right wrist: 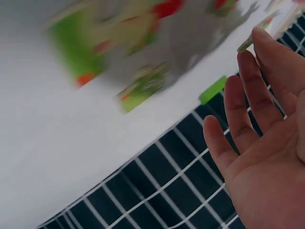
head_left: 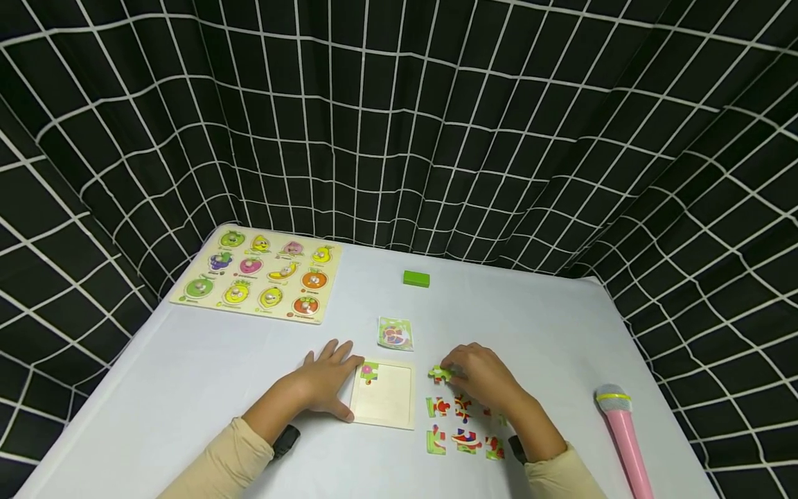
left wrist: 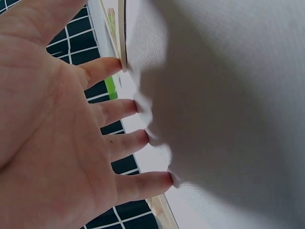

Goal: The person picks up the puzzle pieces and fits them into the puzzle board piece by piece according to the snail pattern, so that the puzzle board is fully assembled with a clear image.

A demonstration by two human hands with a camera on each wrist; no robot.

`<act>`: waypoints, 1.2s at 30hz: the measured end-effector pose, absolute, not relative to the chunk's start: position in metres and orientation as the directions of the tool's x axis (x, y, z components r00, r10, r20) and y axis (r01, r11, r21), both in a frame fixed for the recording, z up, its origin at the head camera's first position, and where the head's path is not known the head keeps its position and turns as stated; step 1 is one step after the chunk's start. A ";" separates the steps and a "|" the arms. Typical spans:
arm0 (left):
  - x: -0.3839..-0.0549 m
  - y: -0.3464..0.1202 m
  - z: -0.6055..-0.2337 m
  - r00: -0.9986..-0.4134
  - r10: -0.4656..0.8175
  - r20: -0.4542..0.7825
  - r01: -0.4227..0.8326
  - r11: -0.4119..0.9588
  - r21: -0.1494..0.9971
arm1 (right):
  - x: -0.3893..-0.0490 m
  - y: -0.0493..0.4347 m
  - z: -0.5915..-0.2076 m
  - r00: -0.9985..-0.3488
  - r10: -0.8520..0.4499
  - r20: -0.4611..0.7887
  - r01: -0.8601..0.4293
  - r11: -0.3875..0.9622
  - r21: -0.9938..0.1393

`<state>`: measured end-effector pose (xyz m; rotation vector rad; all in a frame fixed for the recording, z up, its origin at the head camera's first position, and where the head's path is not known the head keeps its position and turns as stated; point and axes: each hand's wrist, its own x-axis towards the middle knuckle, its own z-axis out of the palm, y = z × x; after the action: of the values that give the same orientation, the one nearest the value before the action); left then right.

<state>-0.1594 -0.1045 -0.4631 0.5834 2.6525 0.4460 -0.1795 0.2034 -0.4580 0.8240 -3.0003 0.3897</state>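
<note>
A shallow wooden puzzle tray [head_left: 383,403] lies flat, with one jigsaw piece [head_left: 369,371] in its upper left corner. My left hand [head_left: 321,382] is spread along the tray's left side, thumb and index finger at its edge; in the left wrist view, the fingers [left wrist: 128,186] are straight, tips on the cloth. To the right of the tray, my right hand [head_left: 483,374] pinches a green jigsaw piece [head_left: 439,375] between thumb and fingertip, as the right wrist view also shows. Several loose pieces [head_left: 466,439] lie below this hand, some partly hidden by it.
Above the tray lies a small picture card [head_left: 395,334]. A green block [head_left: 416,278] sits farther back. At the back left is a wooden fruit board [head_left: 258,277], and a pink toy microphone [head_left: 626,443] lies at the right. Black gridded cloth [head_left: 386,138] stands behind the table.
</note>
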 end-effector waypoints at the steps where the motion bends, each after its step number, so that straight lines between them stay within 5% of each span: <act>1: -0.159 -0.104 -0.463 -0.839 0.454 -0.300 0.331 0.863 0.382 | -0.180 0.199 -0.457 -0.855 -0.514 0.070 -0.515 0.824 -0.237; 19: -0.160 -0.105 -0.462 -0.835 0.449 -0.318 0.321 0.867 0.380 | -0.184 0.125 -0.459 -0.691 -0.717 0.094 -0.720 0.673 -0.169; 36: -0.160 -0.104 -0.462 -0.833 0.448 -0.325 0.331 0.874 0.355 | -0.184 0.114 -0.467 -0.719 -0.694 0.036 -0.694 0.716 -0.078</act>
<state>-0.1601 -0.1044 -0.4625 0.5742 2.6423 0.3997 -0.1838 0.1144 -0.4667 1.1749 -2.9057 0.1347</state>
